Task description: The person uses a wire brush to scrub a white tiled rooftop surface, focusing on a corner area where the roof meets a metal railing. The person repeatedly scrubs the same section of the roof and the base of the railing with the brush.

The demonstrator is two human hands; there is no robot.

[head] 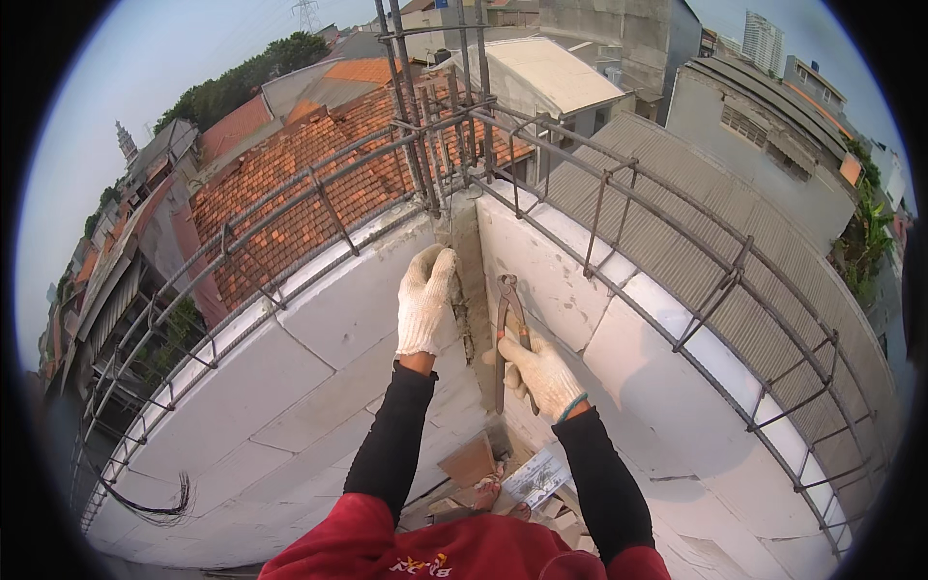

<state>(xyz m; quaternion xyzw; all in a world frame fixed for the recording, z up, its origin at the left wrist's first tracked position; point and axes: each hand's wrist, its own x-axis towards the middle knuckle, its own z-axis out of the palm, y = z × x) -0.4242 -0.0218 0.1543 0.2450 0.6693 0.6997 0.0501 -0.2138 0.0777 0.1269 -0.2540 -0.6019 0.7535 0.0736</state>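
My right hand (540, 373), in a cream knit work glove, holds a pair of end-cutting nippers (510, 312) by the handles, jaws upward, in front of the wall corner. My left hand (426, 290), gloved alike, is raised at the concrete corner column (464, 254) with its fingers curled together; whether anything thin is between them cannot be told. Above both hands, upright rebars (406, 94) rise from the corner. Rebar cages with stirrups run along the left wall (319, 326) and the right wall (551, 283), both of pale lightweight blocks.
A bundle of tie wire (163, 504) hangs from the left rebar cage. By my feet lie a white-grey board (536, 478), a brown board (467, 460) and block scraps. Beyond the wall tops are a tiled roof (304, 181) and a corrugated roof (689, 210) lower down.
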